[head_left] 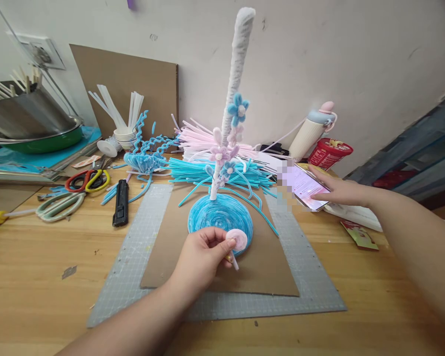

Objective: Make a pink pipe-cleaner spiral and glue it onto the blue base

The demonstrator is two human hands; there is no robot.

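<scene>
My left hand [209, 254] is closed, pinching a pale pink coiled pipe-cleaner disc [237, 239] with a short tail hanging below. It is in front of a round blue coiled base [215, 210], partly covering it. A tall white wrapped stem [234, 79] rises from that base, slightly tilted, with a blue flower [238, 110] and several pink, lilac and blue flowers lower down. At the right, my right hand [328, 188] grips the edge of a lit phone [306, 187], thumb over its screen; its other fingers are partly hidden.
A brown cardboard sheet [163, 257] lies on a grey cutting mat [118, 282]. Blue pipe cleaners [222, 173] and pink ones [203, 138] are piled behind. Scissors [61, 205] and a black cutter [121, 202] lie left. A bottle [307, 133] and red cup [328, 154] stand back right.
</scene>
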